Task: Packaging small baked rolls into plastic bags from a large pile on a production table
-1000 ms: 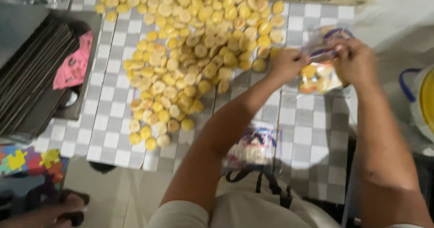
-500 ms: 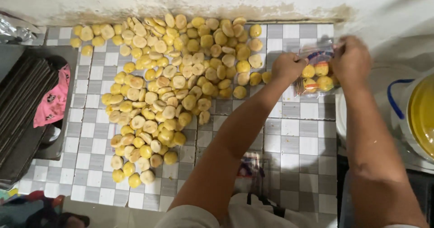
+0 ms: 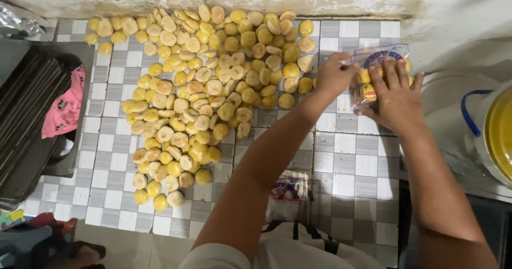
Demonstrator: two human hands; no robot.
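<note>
We have a small clear plastic bag (image 3: 380, 74) at the far right of the checked tiled counter (image 3: 346, 162), with a few round yellow pastries already inside it. Our right hand (image 3: 394, 95) lies flat over the bag, fingers spread wide and pressing it down, while our left hand (image 3: 333, 77) pinches the bag's left edge, closed on the plastic there. To do this step well, we judge that the mouth should stay pulled taut by the left hand and the right should press only lightly (these pastries look soft enough to crumble), so that the pieces sit in a neat layer rather than bunching up.

Just left of the bag spreads the big heap of yellow pastries (image 3: 208, 87), touching one another and reaching toward the near left of the counter. More flat printed bags (image 3: 290, 194) lie near us on the tiles. At the right edge stands a white bucket (image 3: 493, 135) with a blue handle; at the far left, a dark tray (image 3: 32, 119) with a pink cloth (image 3: 64, 109) on it.
</note>
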